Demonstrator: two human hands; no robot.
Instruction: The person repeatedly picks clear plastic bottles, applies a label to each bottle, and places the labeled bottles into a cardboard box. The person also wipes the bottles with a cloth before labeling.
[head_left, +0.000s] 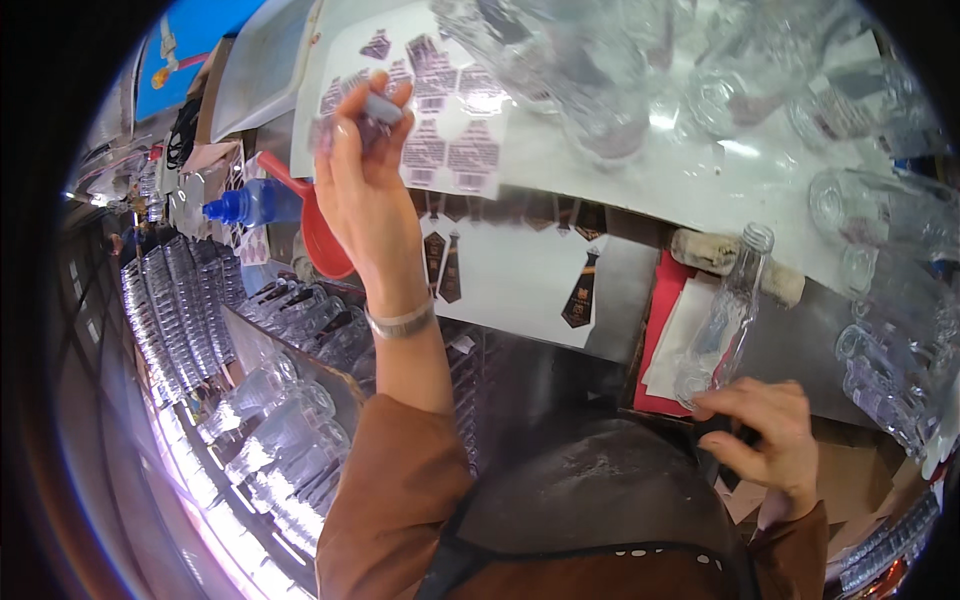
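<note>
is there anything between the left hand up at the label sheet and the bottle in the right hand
Nothing solid visible. The left hand is raised at the label sheet; the clear bottle is held by the right hand. Between them lie only flat tie-shaped labels on the table.

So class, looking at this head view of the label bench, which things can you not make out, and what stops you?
- Left hand: its fingertips and the sticker they pinch are motion-blurred.
- Label sheet: its print is too small.
- Clear bottle: its base is hidden by the right hand.
- Glass bottles at the right: smeared by fisheye and glare, cut by the rim.
</note>
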